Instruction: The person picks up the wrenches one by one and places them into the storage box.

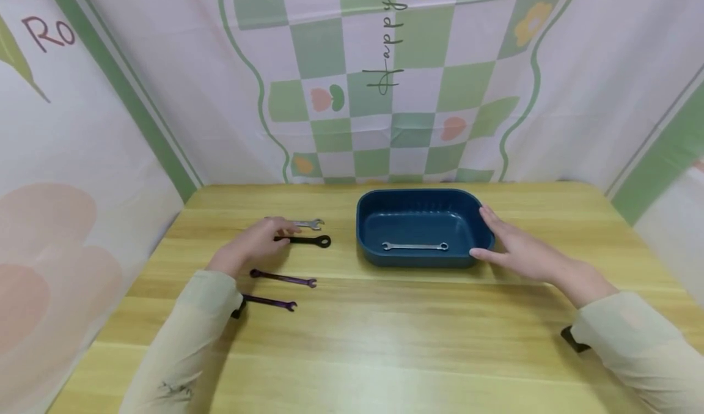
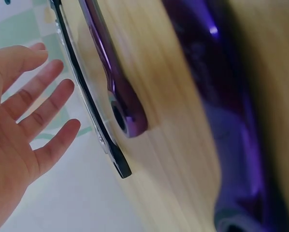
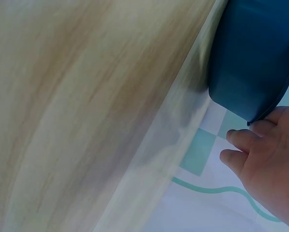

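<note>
My left hand (image 1: pixel 263 238) is over the left ends of a silver wrench (image 1: pixel 315 224) and a black wrench (image 1: pixel 310 241), hiding part of each. In the left wrist view the fingers of that hand (image 2: pixel 33 106) are spread and hold nothing. Nearer me lie two purple wrenches (image 1: pixel 283 278) (image 1: pixel 272 303), the nearer one partly behind the left cuff. At the right end of a dark blue bin (image 1: pixel 423 261), my right hand (image 1: pixel 519 249) touches the rim with extended fingers and thumb. Inside the bin rests a small silver wrench (image 1: pixel 415 246).
The wooden table (image 1: pixel 385 340) carries the bin near its back edge, with the wrenches to its left. A printed curtain (image 1: pixel 440 96) with green checks hangs right behind the table and along its sides.
</note>
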### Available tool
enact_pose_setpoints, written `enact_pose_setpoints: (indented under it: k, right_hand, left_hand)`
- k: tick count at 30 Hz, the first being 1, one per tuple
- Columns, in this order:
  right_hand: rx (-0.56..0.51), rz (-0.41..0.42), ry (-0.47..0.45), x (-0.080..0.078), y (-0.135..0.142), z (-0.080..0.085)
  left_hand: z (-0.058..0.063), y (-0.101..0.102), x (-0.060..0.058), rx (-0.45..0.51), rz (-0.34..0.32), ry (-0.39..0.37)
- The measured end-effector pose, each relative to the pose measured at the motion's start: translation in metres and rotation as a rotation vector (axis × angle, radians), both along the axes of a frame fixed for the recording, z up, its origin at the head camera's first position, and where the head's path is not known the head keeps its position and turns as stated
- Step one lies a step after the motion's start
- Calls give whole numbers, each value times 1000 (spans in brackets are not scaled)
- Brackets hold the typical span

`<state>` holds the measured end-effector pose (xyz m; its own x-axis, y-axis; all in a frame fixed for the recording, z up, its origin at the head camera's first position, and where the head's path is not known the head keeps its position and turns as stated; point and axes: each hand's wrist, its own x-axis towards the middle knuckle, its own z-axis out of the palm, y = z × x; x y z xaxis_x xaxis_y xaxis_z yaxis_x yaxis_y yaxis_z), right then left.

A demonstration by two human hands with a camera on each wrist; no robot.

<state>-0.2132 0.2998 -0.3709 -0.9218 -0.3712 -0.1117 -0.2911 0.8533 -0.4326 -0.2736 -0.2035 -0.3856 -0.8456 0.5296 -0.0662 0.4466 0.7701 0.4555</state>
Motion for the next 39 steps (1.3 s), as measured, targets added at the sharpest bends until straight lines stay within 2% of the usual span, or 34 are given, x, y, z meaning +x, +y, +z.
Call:
enact_pose_setpoints:
  k: [6, 15, 22, 31, 39]
  right_hand:
    - [-15, 9, -15, -4, -4, -4]
    - [-1, 1, -17, -4, 2, -3]
    - [-25, 7, -13, -3, 1, -4]
    - [-16, 11, -11, -3, 1, 1]
    - [-5, 7, 7, -1, 0, -2]
  left_hand:
    - [-2, -9, -3, -17, 22, -9]
    - [-5, -7, -9, -55, 26, -12]
    - [-3, -9, -11, -18, 36, -29]
    - [-9, -7, -15, -55, -14, 0]
    - [-16, -4, -15, -93, 10, 21]
